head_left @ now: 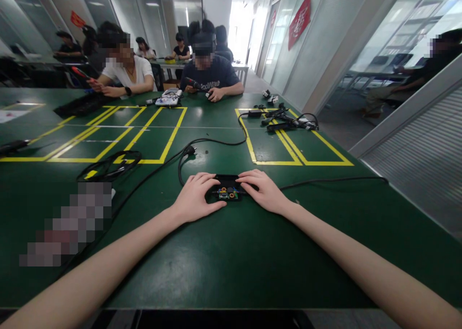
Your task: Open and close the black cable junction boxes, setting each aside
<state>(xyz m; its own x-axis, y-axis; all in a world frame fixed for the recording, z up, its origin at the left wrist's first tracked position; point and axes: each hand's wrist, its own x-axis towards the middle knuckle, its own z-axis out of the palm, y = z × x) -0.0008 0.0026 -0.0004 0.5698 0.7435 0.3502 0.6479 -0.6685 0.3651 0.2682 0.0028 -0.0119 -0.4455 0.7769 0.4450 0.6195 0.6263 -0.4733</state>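
Small black plastic box [227,190] is seen already opened, circuit board with copper coils exposed and seated inside, on the green table [231,261]. It's steadied between left hand [195,199] and right hand [265,192], both flat, mostly open, nothing gripped. Black power cable [190,150] is looped just behind, not blocking.

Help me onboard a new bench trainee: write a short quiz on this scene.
1. True or false: the left hand and the right hand both touch the open black device.
2. The tape lines on the green table are: A red, B yellow, C white.
3. Does either hand hold the black plug?
Key: 1 true; 2 B; 3 no.
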